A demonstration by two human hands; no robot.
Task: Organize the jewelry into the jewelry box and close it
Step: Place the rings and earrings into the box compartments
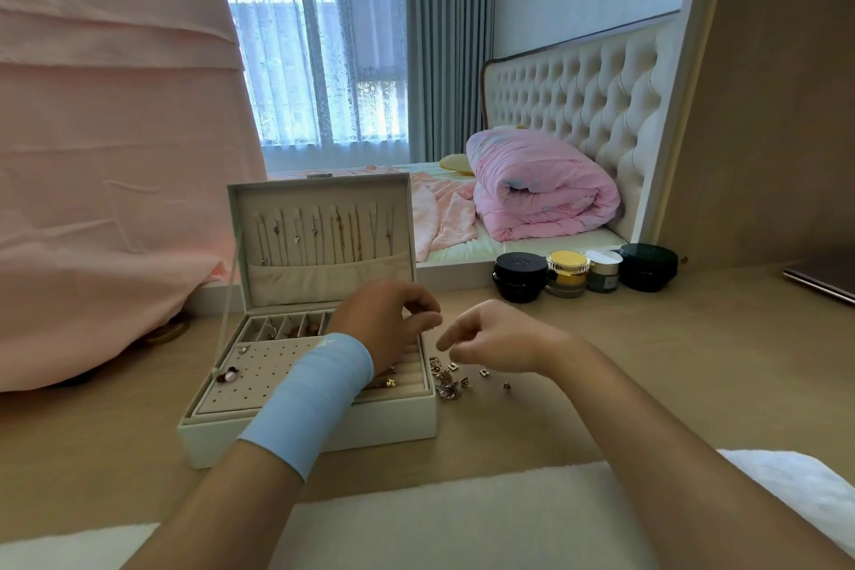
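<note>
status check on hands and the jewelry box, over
Left hand over open jewelry box, fingers curled, hold unclear. Right hand loosely curled above loose jewelry on table, nothing seen held. Lid up, left forearm across box.

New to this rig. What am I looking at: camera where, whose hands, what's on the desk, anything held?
No machine: one wide-angle camera on a person's head looks down at two bare hands. The left hand, with a blue wristband, is over the open jewelry box; necklaces hang in its lid. The right hand is above loose jewelry on the table, right of the box. Both hands are curled; whether either pinches a piece is too small to tell. Cosmetic jars stand behind.
</note>
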